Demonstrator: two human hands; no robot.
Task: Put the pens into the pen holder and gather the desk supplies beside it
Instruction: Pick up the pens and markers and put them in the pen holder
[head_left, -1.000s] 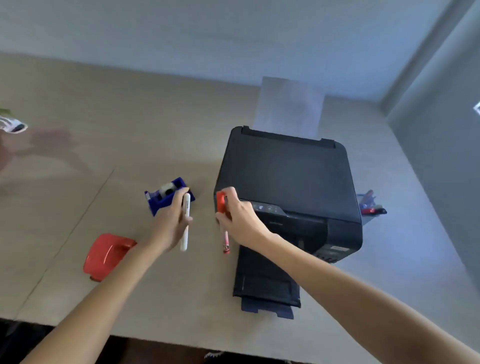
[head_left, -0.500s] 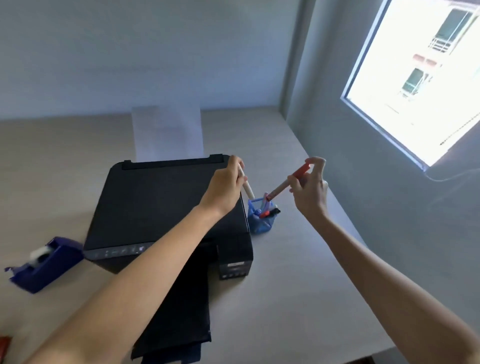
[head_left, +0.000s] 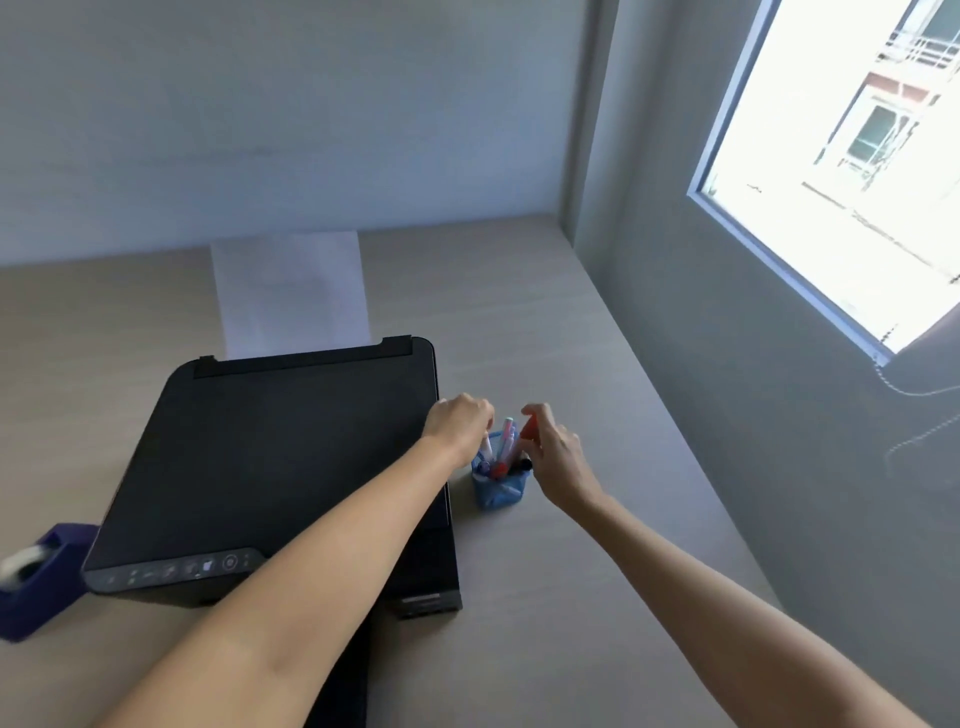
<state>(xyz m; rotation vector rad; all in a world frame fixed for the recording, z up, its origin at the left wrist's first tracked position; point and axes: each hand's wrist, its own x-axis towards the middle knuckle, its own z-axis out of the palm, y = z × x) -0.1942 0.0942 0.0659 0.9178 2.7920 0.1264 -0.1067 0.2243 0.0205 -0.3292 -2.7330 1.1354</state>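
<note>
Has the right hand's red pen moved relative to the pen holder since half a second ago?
Yes. The red pen has come down from above into the blue pen holder beside the printer.

Matt black plastic printer (head_left: 280, 457) on a pale wood-grain desk (head_left: 545, 597). Smooth white paper (head_left: 291, 291); blue plastic pen holder (head_left: 498, 491).

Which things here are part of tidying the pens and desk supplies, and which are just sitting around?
Part of the job: blue pen holder, white pen in the left hand, red pen in the right hand, tape dispenser.

Just there: black printer, paper sheet, window.
</note>
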